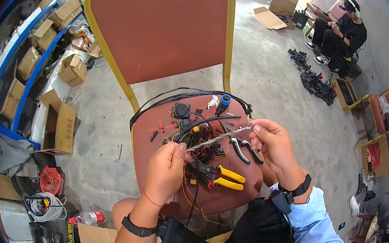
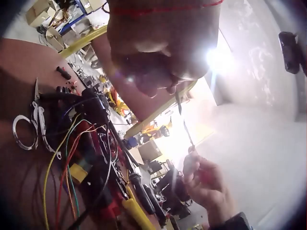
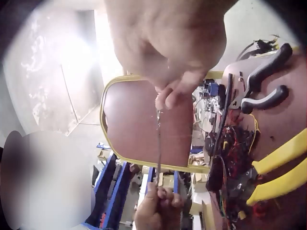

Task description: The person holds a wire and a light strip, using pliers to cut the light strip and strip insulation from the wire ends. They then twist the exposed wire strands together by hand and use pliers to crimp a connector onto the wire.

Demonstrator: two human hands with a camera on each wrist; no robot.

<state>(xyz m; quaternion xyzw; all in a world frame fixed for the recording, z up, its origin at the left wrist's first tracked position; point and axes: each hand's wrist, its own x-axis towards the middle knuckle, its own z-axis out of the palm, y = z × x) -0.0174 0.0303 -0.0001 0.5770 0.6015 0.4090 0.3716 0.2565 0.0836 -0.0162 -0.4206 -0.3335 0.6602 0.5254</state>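
A thin silvery twisted strand [image 1: 214,140] is stretched between both hands above the chair seat. My left hand [image 1: 165,169] pinches its left end between thumb and fingers, and my right hand [image 1: 275,146] pinches the other end. Beneath the strand lies a tangle of black and coloured wires [image 1: 203,150]. Yellow-handled pliers [image 1: 228,177] rest in front of the tangle, and a tool with black and white handles [image 1: 240,152] lies near the right hand. In the right wrist view the strand [image 3: 159,139] runs straight between the two hands.
The chair seat [image 1: 155,119] also carries a blue connector [image 1: 225,100], a black square part [image 1: 182,110] and small red scraps. Its backrest [image 1: 163,28] rises beyond. Shelves with boxes [image 1: 72,71] stand at the left; a seated person [image 1: 346,35] is at the far right.
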